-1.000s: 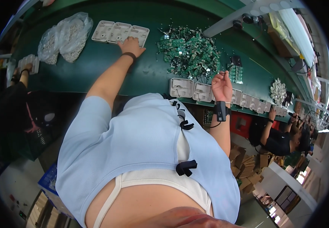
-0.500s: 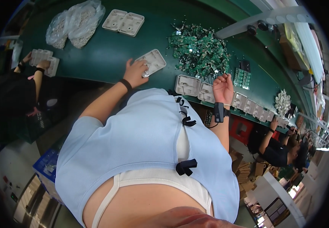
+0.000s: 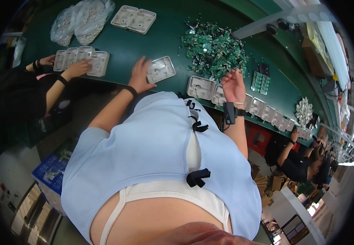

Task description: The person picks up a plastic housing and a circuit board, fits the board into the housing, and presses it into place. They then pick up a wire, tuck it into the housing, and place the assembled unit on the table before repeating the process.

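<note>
I lean over a green table (image 3: 124, 45). My left hand (image 3: 139, 76) lies with fingers spread against the left edge of a single white plastic tray (image 3: 160, 69) near the table's front edge. My right hand (image 3: 233, 85), with a black band on the wrist, reaches into the near edge of a pile of small green circuit boards (image 3: 213, 49); its fingers curl down out of sight. Two more white trays (image 3: 200, 87) sit just left of that hand.
A co-worker's hands (image 3: 77, 67) rest on a row of white trays (image 3: 81, 60) at the left. Clear bags of parts (image 3: 79, 20) and two trays (image 3: 134, 18) lie farther back. More trays (image 3: 267, 111) line the edge to the right, near another seated person (image 3: 303, 163). A blue crate (image 3: 52, 171) stands on the floor.
My left hand reached to the far trays, drew one white tray back to the front edge, and now has its fingers spread beside it. The right hand stayed at the circuit boards.
</note>
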A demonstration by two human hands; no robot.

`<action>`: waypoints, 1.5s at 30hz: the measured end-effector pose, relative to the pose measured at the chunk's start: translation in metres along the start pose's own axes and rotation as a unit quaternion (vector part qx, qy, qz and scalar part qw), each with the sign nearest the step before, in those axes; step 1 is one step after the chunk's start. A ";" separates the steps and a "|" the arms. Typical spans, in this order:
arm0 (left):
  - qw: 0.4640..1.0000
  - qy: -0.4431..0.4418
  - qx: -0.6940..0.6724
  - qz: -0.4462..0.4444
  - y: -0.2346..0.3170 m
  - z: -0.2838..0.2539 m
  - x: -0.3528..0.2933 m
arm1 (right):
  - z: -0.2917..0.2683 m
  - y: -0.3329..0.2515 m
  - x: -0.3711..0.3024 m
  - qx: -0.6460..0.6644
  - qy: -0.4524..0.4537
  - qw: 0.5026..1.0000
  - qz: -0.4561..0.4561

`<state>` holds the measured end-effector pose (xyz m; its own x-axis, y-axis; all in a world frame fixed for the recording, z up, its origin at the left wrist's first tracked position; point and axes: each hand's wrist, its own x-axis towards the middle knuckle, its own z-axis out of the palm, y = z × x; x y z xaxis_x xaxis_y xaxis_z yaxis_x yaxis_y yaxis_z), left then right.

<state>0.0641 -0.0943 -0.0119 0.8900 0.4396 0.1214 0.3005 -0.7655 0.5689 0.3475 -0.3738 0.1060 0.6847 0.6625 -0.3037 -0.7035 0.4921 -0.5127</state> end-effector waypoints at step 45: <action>0.955 0.072 -0.258 0.130 0.158 -0.114 0.097 | 0.144 0.052 0.001 -0.679 -0.188 0.615 -0.355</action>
<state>0.1588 -0.1193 0.1825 0.8440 0.3552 0.4017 -0.1650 -0.5408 0.8248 0.2837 -0.2667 0.1944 0.4555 0.7627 0.4592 0.7282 -0.0225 -0.6850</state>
